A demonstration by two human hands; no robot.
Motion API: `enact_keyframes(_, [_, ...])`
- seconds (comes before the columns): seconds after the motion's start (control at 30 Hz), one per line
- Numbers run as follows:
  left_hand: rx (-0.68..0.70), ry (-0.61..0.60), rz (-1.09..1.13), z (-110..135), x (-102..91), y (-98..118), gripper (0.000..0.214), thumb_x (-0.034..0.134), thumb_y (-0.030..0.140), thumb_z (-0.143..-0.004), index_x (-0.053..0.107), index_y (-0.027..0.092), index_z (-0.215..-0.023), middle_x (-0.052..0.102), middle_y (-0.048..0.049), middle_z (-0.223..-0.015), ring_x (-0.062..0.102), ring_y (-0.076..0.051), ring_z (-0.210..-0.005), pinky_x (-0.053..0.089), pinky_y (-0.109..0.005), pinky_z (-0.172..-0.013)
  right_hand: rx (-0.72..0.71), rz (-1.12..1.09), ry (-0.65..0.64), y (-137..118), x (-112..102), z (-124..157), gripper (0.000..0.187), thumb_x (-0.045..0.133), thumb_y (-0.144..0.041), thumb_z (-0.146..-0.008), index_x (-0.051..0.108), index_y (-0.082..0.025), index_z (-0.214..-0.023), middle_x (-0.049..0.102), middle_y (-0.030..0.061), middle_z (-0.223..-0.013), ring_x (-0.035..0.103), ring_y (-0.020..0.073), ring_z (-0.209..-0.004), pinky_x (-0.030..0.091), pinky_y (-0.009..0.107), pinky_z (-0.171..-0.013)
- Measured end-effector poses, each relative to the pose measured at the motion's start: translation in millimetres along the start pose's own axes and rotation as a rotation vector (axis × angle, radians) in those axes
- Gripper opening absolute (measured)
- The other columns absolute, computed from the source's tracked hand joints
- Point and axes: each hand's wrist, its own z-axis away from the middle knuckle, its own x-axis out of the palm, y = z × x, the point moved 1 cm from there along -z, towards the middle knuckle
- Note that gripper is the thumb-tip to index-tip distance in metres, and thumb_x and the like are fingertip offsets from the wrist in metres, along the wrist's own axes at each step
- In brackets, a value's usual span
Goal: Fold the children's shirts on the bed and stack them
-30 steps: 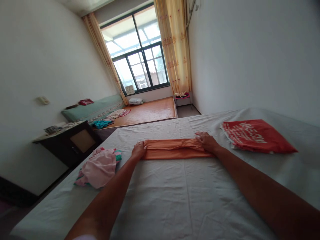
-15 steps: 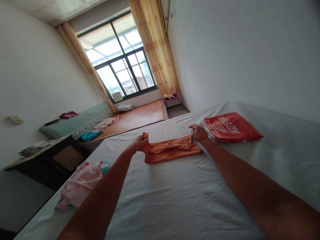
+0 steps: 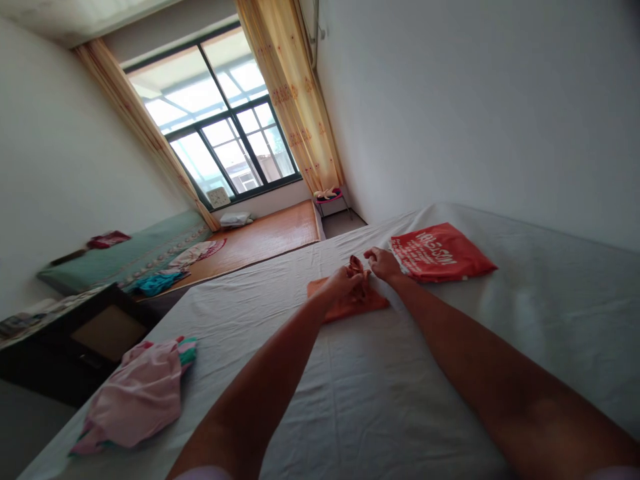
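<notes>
A folded orange garment (image 3: 334,313) lies on the white-sheeted bed, its left end lifted and bunched over toward the right. My left hand (image 3: 345,283) is closed on that bunched part, above the rest of the cloth. Close beside it, my right hand (image 3: 384,264) has its fingers curled at the garment's upper right edge; the fingertips are small, and part of the cloth there is hidden. Just right of that hand rests a red folded garment (image 3: 443,252) with white lettering.
A crumpled pink garment (image 3: 135,393) with green edges lies at the bed's left. Beyond the white sheet (image 3: 300,387) stand a dark cabinet (image 3: 95,340) and a lower bed with a brown mat (image 3: 270,233). A white wall (image 3: 475,113) borders the right side.
My left hand has moved right, carrying the orange garment's left end over toward the right hand. The cloth now lies shorter. The view has shifted slightly right.
</notes>
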Motion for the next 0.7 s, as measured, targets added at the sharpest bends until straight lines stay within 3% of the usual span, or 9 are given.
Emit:
enact_keyframes(0.07, [0.020, 0.037, 0.074, 5, -9.1, 4, 0.037, 0.048, 0.045, -0.090, 0.050, 0.014, -0.110, 0.068, -0.0082, -0.090, 0.063, -0.012, -0.058, 0.047, -0.021, -0.049, 0.024, 0.000, 0.029, -5, -7, -2, 0.029, 0.043, -0.012, -0.086, 0.064, -0.018, -0.105, 0.071, 0.0057, -0.102, 0.064, 0.0176, -0.093, 0.045, 0.025, -0.082])
enact_keyframes(0.13, [0.087, 0.171, 0.033, 11, -25.0, 1, 0.036, 0.041, 0.043, -0.093, 0.049, 0.017, -0.116, 0.067, -0.0096, -0.100, 0.065, -0.013, -0.066, 0.051, -0.026, -0.057, 0.005, -0.003, 0.094, -16, -15, -3, 0.033, 0.038, -0.013, -0.088, 0.061, -0.016, -0.111, 0.069, 0.0075, -0.107, 0.062, 0.0192, -0.097, 0.045, 0.028, -0.085])
enact_keyframes(0.23, [0.262, 0.342, -0.308, 22, -43.7, -20, 0.030, 0.039, 0.032, -0.094, 0.056, 0.018, -0.114, 0.065, -0.0096, -0.111, 0.062, -0.020, -0.097, 0.050, -0.036, -0.086, -0.188, -0.015, 0.121, -45, -15, 4, 0.037, 0.036, -0.014, -0.089, 0.059, -0.018, -0.118, 0.066, 0.0073, -0.115, 0.057, 0.0203, -0.106, 0.042, 0.031, -0.093])
enact_keyframes(0.33, [0.393, 0.286, -0.621, 36, -43.1, -57, 0.039, 0.044, 0.032, -0.091, 0.052, 0.018, -0.127, 0.052, -0.0105, -0.134, 0.042, -0.024, -0.127, 0.033, -0.042, -0.108, -0.423, 0.015, -0.117, -71, 9, 27, 0.039, 0.035, -0.020, -0.092, 0.057, -0.018, -0.124, 0.062, 0.0060, -0.124, 0.053, 0.0186, -0.115, 0.037, 0.030, -0.101])
enact_keyframes(0.43, [0.363, 0.167, -0.720, 51, -35.4, -94, 0.056, 0.041, 0.043, -0.093, 0.035, 0.018, -0.142, 0.037, -0.0102, -0.148, 0.029, -0.024, -0.138, 0.023, -0.042, -0.113, -0.526, 0.104, -0.397, -78, 42, 52, 0.042, 0.037, -0.035, -0.094, 0.054, -0.020, -0.130, 0.056, 0.0051, -0.134, 0.047, 0.0206, -0.125, 0.030, 0.034, -0.107])
enact_keyframes(0.5, [0.313, 0.116, -0.724, 60, -34.7, -111, 0.061, 0.033, 0.049, -0.094, 0.025, 0.020, -0.147, 0.028, -0.0091, -0.153, 0.022, -0.023, -0.141, 0.019, -0.042, -0.115, -0.516, 0.154, -0.464, -71, 55, 60, 0.045, 0.037, -0.041, -0.094, 0.053, -0.021, -0.131, 0.052, 0.0060, -0.138, 0.042, 0.0244, -0.130, 0.025, 0.042, -0.110])
enact_keyframes(0.57, [0.281, 0.074, -0.714, 68, -38.2, -119, 0.064, 0.027, 0.054, -0.095, 0.018, 0.023, -0.149, 0.020, -0.0074, -0.156, 0.014, -0.024, -0.143, 0.016, -0.042, -0.115, -0.452, 0.222, -0.443, -60, 58, 60, 0.045, 0.034, -0.043, -0.095, 0.053, -0.023, -0.130, 0.049, 0.0072, -0.141, 0.038, 0.0259, -0.132, 0.021, 0.048, -0.110])
enact_keyframes(0.7, [0.309, 0.011, -0.692, 79, -48.3, -122, 0.060, 0.023, 0.058, -0.094, 0.018, 0.035, -0.149, 0.015, -0.0009, -0.157, 0.009, -0.024, -0.144, 0.016, -0.045, -0.115, -0.189, 0.389, -0.324, -38, 51, 49, 0.049, 0.029, -0.040, -0.096, 0.047, -0.015, -0.135, 0.041, 0.0137, -0.145, 0.032, 0.0244, -0.136, 0.021, 0.045, -0.110])
